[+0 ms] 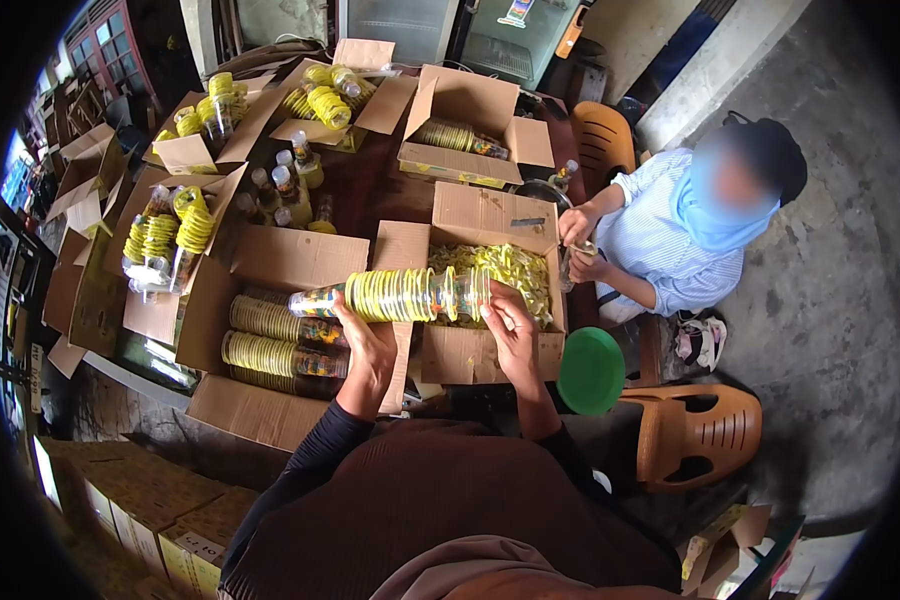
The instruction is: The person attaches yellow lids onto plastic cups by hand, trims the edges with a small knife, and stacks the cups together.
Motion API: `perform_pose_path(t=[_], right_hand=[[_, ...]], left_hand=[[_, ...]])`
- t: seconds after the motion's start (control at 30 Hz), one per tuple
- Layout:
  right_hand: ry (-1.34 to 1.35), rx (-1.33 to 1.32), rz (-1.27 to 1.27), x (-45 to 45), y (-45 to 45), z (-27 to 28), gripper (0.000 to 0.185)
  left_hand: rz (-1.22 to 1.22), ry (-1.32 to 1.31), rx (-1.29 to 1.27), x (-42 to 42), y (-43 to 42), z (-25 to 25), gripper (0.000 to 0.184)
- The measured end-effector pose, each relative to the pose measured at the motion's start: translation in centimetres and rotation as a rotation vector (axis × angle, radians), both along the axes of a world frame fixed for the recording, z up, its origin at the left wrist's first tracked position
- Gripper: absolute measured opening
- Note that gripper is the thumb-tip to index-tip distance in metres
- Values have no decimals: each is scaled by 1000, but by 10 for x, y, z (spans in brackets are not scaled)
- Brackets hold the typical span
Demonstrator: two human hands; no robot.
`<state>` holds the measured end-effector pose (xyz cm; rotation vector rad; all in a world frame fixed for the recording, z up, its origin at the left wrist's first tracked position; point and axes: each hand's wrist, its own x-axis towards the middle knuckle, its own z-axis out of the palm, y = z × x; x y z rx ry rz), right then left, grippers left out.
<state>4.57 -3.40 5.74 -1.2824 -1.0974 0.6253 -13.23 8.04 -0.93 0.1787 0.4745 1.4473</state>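
Note:
A long stack of nested clear plastic cups with yellow rims (390, 294) lies nearly level across both hands, above the boxes. My left hand (370, 348) grips it from below near its left end, fingers partly hidden behind the cups. At the right end, my right hand (512, 328) has its fingers closed around the outermost cups. Below and left, an open cardboard box (255, 405) contains several similar cup stacks (270, 350). Behind the right end stands an open carton (492, 207) filled with small yellow pieces (515, 270), too small to name.
More open boxes with yellow-rimmed cups (158, 235) stand at the left and back. Several bottles (288, 185) are between them. To the right, a co-worker (685, 230) handles something small. A green round stool top (590, 370) and an orange chair (700, 435) stand nearby.

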Motion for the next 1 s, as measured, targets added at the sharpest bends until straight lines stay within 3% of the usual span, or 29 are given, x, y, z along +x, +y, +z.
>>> perform_pose_path(t=[0.27,0.5,0.77,0.9,1.0], right_hand=[[82,-66,-14,10,18,-10,14],[-22,-123,-25,14,29,-12,15],[-38,-107,-53,17,40,-20,33],[-69,-123,-66,23,41,-22,39],[-155,-146,-114,24,42,-28,46]], left_hand=[[150,71,-102,8,-2,3,48],[167,123,-147,12,-2,5,50],[107,91,-48,23,-13,7,46],[58,128,-27,25,-18,7,61],[49,150,10,28,-25,0,59]])
